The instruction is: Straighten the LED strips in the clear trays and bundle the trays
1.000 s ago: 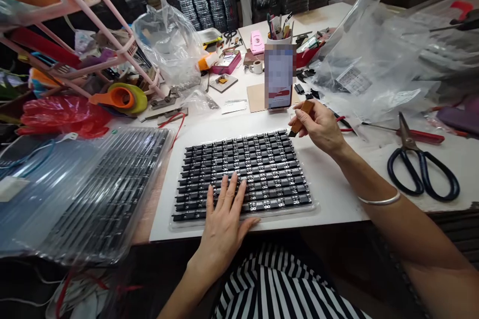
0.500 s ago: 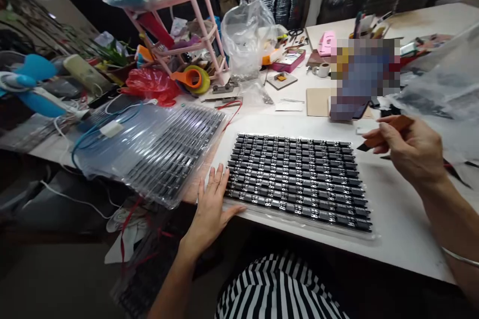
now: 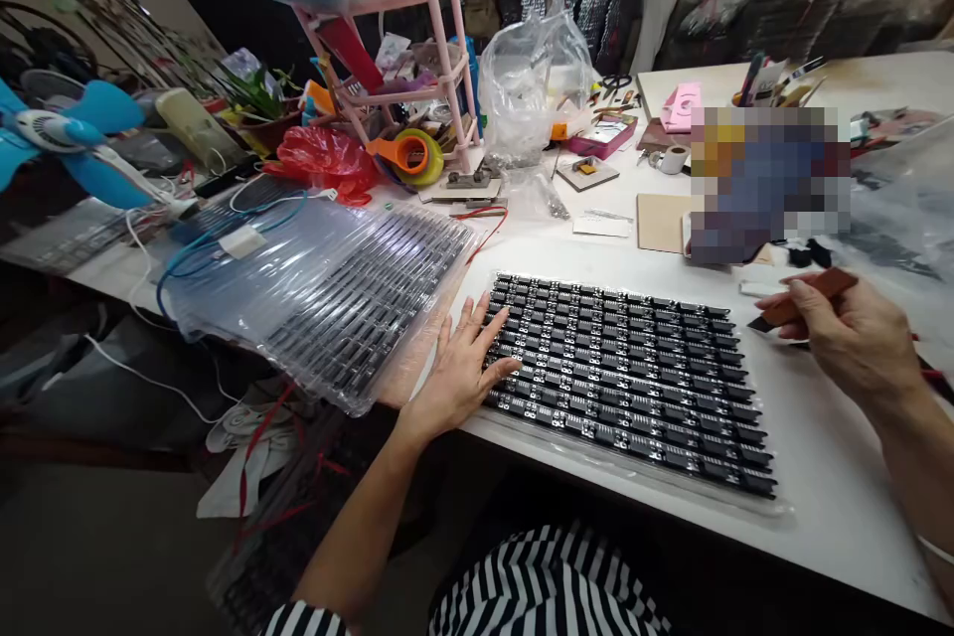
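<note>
A clear plastic tray (image 3: 596, 457) lies on the white table, filled with rows of small black electronic parts (image 3: 611, 368) marked in white. My left hand (image 3: 462, 368) rests on the tray's left edge, fingers spread, with fingertips touching the nearest parts. Off the tray's right side, my right hand (image 3: 857, 328) is closed around a flat orange-brown tool (image 3: 812, 298) with a dark slanted tip. That tip points left toward the tray's upper right corner, apart from the parts. The exact kind of tool cannot be made out.
Stacked filled trays (image 3: 358, 288) under clear plastic lie on the left, crossed by a blue cable. Behind stand a pink rack (image 3: 447, 70), a red plastic bag (image 3: 324, 164) and a blue fan (image 3: 75, 134). A blurred patch (image 3: 767, 179) covers something at the back right.
The view has shifted, so most things sit farther right and slightly lower. My left hand has moved up along the tray's left edge, its thumb now over the parts. My right hand still grips the tool.
</note>
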{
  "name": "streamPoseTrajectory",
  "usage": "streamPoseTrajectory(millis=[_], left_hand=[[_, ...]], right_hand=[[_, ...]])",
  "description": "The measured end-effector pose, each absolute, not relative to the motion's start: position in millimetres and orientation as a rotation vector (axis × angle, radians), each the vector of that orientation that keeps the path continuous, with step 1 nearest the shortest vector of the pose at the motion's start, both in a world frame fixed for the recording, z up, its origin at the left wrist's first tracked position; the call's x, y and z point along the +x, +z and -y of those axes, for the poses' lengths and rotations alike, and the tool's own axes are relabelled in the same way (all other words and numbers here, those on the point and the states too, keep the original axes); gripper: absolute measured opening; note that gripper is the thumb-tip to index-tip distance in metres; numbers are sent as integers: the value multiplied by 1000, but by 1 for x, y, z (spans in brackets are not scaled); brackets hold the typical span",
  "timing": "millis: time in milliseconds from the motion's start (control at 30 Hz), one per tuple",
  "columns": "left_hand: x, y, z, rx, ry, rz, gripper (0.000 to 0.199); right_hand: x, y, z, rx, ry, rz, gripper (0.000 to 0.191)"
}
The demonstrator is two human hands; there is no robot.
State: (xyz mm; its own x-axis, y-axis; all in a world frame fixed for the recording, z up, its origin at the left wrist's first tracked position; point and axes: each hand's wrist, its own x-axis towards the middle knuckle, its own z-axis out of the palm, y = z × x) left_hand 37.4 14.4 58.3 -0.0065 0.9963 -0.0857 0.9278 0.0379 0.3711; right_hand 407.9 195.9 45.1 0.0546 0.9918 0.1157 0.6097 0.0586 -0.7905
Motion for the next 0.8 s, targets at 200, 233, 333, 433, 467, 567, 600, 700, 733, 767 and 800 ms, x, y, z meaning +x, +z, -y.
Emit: streamPoseTrajectory(millis=[200, 233, 333, 433, 467, 567, 600, 700, 733, 767, 800], left_hand=[[39, 47, -35, 1963, 281, -2018, 68], [39, 45, -35, 1964, 290, -2014, 67], [39, 43, -33, 1958, 303, -2003, 68], [40, 46, -32, 1949, 292, -1992, 71], [40, 47, -32, 1951, 285, -1992, 72], [45, 51, -34, 1994, 275, -1996, 71], [48, 52, -36, 2026, 272, -1984, 70], [58, 53, -41, 2149, 251, -1900, 67], [62, 54, -42, 2186, 243, -1871, 67], [65, 54, -44, 2216, 237, -1850, 67], [68, 53, -45, 2239, 233, -1837, 67]], right_hand=[[408, 47, -196, -1653, 675, 1648, 25], [408, 47, -196, -1649, 678, 1651, 25], [408, 46, -197, -1641, 680, 1653, 26], [410, 45, -197, -1634, 686, 1654, 27], [410, 44, -197, -1624, 691, 1659, 28], [412, 43, -198, -1596, 703, 1678, 31], [412, 42, -199, -1592, 702, 1686, 32], [414, 40, -200, -1584, 699, 1704, 31], [415, 40, -201, -1583, 699, 1708, 32], [415, 39, -201, -1583, 701, 1711, 32], [416, 39, -202, -1583, 704, 1716, 33]])
